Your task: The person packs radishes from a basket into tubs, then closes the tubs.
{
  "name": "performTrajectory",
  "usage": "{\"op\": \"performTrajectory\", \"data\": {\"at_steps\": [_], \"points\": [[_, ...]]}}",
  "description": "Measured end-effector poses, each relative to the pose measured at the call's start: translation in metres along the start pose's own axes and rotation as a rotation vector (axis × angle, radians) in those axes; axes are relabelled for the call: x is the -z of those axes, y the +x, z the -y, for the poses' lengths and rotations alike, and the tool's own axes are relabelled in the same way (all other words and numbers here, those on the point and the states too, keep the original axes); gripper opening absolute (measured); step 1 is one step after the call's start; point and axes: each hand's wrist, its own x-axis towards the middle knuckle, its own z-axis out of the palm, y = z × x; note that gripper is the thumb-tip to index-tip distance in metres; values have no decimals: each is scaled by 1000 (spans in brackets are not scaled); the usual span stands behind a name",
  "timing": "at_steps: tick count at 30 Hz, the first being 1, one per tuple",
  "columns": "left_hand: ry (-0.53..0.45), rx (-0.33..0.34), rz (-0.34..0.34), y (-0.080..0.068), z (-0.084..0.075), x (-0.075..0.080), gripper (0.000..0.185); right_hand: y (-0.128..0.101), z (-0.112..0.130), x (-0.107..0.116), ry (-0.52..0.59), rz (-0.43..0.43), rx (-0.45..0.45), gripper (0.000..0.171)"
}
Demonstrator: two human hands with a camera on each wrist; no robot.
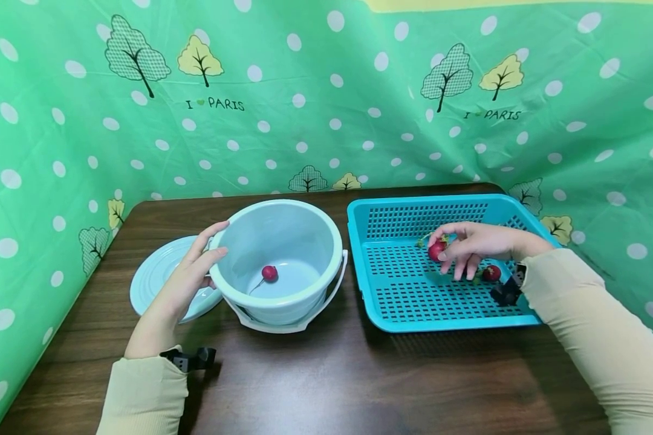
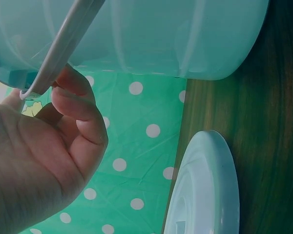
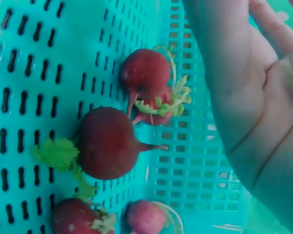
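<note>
A light blue bucket [image 1: 299, 238] stands on the dark table with one red radish [image 1: 269, 273] on its bottom. My left hand [image 1: 196, 269] holds the bucket's left rim, thumb on the edge. In the left wrist view its curled fingers [image 2: 80, 114] press against the bucket wall [image 2: 161, 34] by the white handle [image 2: 63, 39]. My right hand [image 1: 473, 244] is inside the teal basket [image 1: 413, 302] and pinches a radish [image 1: 437, 249] between thumb and forefinger. Another radish [image 1: 491, 273] lies under the wrist. The right wrist view shows several radishes [image 3: 107, 144] on the basket floor [image 3: 39, 63] beside the hand [image 3: 254, 97].
The bucket's round lid [image 1: 152, 278] lies flat on the table left of the bucket, partly under my left hand, and shows in the left wrist view too [image 2: 205, 190]. A green dotted cloth [image 1: 326, 121] walls the table on three sides. Bare tabletop [image 1: 332, 386] lies in front.
</note>
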Motion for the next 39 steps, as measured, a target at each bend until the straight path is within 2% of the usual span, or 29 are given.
{"op": "performTrajectory", "data": {"at_steps": [18, 31, 39], "points": [[-1, -7, 6, -1, 0, 0, 54, 2, 34, -15, -82, 5, 159, 29], [-6, -6, 0, -1, 0, 0, 54, 9, 55, -22, -82, -30, 254, 28], [-2, -7, 1, -1, 0, 0, 54, 12, 67, -29, -99, -87, 245, 28]]}}
